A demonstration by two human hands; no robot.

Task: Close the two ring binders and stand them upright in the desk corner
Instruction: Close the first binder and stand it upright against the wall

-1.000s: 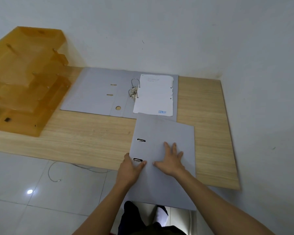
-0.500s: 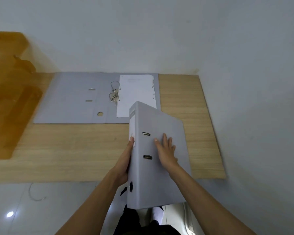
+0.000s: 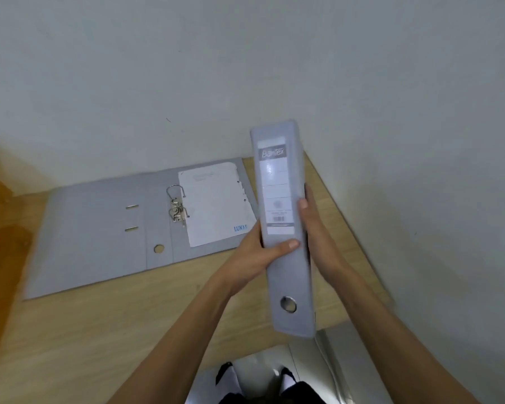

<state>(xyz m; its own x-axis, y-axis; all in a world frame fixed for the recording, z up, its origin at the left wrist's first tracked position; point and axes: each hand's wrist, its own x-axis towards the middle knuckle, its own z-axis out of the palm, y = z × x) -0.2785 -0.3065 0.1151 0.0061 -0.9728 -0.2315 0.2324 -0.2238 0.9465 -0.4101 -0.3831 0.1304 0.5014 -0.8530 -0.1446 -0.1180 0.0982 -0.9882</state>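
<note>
In the head view, the closed binder (image 3: pixel 285 228) was held in the air above the tabletop's (image 3: pixel 105 330) right side, spine facing the camera, long axis running from the near edge toward the far right corner. The open binder (image 3: pixel 99 234) lay flat along the far edge, covers spread, rings up, a white sheet (image 3: pixel 216 205) on its right half. The far right corner was bare wood. The left hand (image 3: pixel 260 255) gripped the spine's left side, thumb across it; the right hand (image 3: pixel 315 237) clasped the right side.
</note>
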